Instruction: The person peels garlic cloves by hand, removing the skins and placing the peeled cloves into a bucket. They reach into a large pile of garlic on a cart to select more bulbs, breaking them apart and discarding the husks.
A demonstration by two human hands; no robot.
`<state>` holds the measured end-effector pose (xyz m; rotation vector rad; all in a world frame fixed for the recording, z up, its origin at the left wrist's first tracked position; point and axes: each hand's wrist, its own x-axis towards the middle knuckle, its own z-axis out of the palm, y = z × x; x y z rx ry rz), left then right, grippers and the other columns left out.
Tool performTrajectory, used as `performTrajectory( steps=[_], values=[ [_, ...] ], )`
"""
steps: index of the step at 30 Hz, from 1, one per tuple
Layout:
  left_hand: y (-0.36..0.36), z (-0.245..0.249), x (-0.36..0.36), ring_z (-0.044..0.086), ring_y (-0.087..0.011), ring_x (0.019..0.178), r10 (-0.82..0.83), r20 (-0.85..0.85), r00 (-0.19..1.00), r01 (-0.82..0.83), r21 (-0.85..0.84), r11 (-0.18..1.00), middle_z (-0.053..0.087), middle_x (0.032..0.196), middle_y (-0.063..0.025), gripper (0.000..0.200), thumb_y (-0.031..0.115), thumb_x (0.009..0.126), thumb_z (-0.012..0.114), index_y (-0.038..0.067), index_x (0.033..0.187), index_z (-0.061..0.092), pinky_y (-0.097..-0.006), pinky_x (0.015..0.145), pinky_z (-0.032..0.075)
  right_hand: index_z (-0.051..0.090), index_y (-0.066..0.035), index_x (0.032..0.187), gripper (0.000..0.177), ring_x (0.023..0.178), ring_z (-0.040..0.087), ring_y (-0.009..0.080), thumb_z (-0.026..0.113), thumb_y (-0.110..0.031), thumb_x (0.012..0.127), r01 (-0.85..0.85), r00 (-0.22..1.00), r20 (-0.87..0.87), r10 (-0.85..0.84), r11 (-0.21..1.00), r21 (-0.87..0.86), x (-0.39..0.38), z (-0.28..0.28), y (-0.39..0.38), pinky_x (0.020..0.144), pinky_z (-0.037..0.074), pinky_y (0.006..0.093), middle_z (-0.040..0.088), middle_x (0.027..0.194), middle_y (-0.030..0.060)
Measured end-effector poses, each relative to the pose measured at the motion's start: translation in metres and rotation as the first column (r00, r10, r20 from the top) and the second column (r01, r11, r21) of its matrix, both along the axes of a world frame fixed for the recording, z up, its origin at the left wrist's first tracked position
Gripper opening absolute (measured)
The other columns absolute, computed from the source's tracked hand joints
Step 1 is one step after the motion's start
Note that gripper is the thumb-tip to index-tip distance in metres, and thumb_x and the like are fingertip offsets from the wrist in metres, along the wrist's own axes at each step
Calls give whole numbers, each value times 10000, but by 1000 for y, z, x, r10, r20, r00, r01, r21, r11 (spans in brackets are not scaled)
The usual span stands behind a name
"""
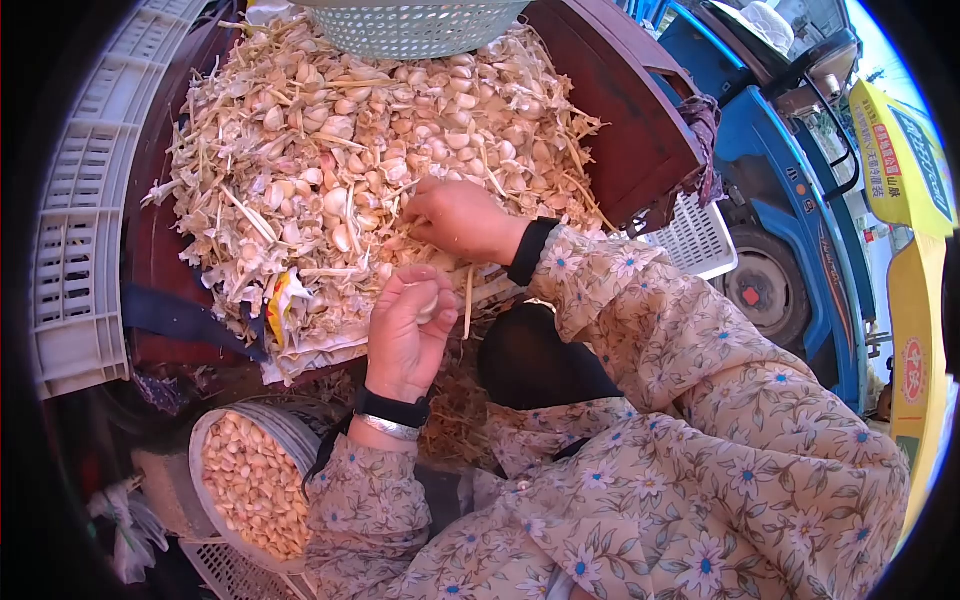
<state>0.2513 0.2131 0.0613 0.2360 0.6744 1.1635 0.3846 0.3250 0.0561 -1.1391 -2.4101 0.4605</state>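
A broad heap of garlic cloves (335, 200), mixed with dry skins and stalks, covers the dark red surface before me. My left hand (402, 335) is at the near edge of the heap, palm turned up, its fingers curled round a pale garlic clove (424, 297). Just beyond it, my right hand (465, 222) reaches in from the right, its fingers bent and pressed together low over the heap. What those fingertips hold, if anything, is hidden. The hands are close but apart.
A bucket (292, 437) of cloves stands at lower left. A pale green plastic basket (415, 30) sits at the heap's far side. Grey crates (80, 210) line the left; a white crate (700, 240) is at right, near a blue vehicle (800, 270).
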Motion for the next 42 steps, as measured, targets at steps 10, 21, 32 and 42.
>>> performTrajectory(
  steps=[10, 21, 32, 42],
  values=[
    [7, 2, -2, 537, -87, 675, 28, -11, 1000, -27, 39, 999, 583, 844, -51, 244, 204, 885, 577, 47, 1069, 540, -183, 536, 441, 632, -27, 962, 157, 790, 550, 61, 650, -64, 811, -142, 913, -407, 2, 939, -313, 26, 46, -27, 665, 463, 220, 600, 873, 3],
    [7, 5, 9, 564, -89, 773, 83, -70, 994, -69, 188, 980, 595, 906, -35, 199, 138, 872, 589, 64, 1050, 539, -189, 644, 474, 629, 5, 983, 164, 669, 550, 61, 591, -108, 871, -175, 668, -620, -413, 722, -669, 19, 44, -67, 613, 473, 215, 605, 773, 12],
    [-3, 13, 5, 530, -65, 555, -235, -278, 931, 289, 173, 941, 592, 732, -16, 172, 125, 830, 639, 48, 948, 539, -185, 462, 401, 638, -27, 941, 196, 682, 541, 49, 682, -159, 803, -147, 767, -565, -306, 772, -618, 52, 53, -90, 585, 447, 192, 585, 769, -4],
    [-29, 46, 18, 514, -79, 540, -465, -301, 833, 539, 249, 805, 582, 768, -69, 136, 85, 811, 606, 12, 904, 540, -173, 432, 384, 592, -29, 863, 91, 635, 489, 54, 635, -104, 831, 29, 867, -455, -203, 932, -361, 63, 56, -60, 552, 409, 212, 544, 736, -12]
  ],
)
